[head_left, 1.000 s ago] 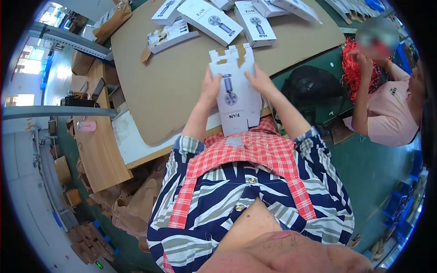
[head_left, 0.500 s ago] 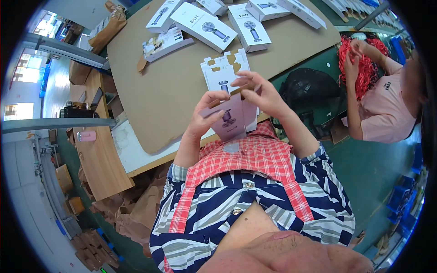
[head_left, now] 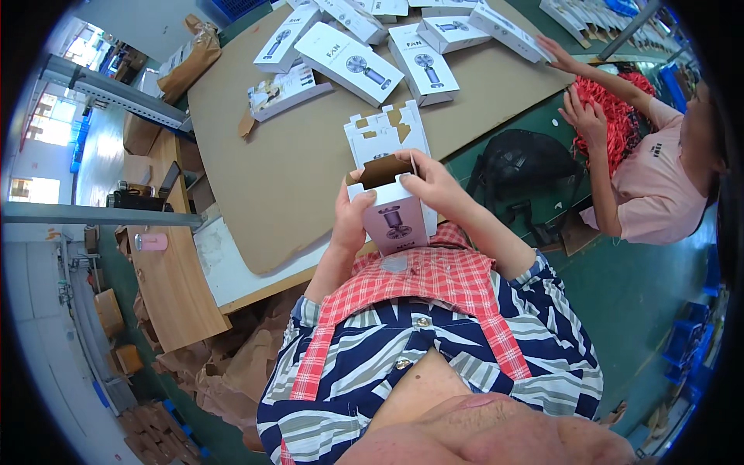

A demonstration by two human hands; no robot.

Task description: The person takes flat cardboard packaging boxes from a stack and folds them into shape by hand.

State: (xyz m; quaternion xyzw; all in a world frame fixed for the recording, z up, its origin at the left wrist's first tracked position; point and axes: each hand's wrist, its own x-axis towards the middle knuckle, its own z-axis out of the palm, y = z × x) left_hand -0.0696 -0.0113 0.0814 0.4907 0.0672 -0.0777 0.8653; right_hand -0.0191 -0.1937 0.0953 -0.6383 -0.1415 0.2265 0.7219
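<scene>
Both my hands grip a white carton [head_left: 397, 221] with a fan picture on its side, held upright against my red checked apron. Its top end gapes and the brown inside shows. My left hand [head_left: 353, 213] wraps the left side, thumb on the near top edge. On the right side, my right hand [head_left: 435, 184] has its thumb at the near top edge and fingers round the far side. Just beyond the carton, flattened carton blanks [head_left: 385, 132] with cut-out flaps lie on the brown cardboard sheet [head_left: 271, 178].
Several fan boxes [head_left: 349, 63] lie across the table's far side. A co-worker [head_left: 651, 170] in a pink shirt sits at right beside red shredded filler [head_left: 601, 116], one hand at a box. A black bag [head_left: 519, 170] is at the table's right edge. A pink cylinder [head_left: 151, 242] stands left.
The carton has gone from flattened to opened out into a box shape, and both my hands have closed around its top. The co-worker's one hand has reached out to a fan box.
</scene>
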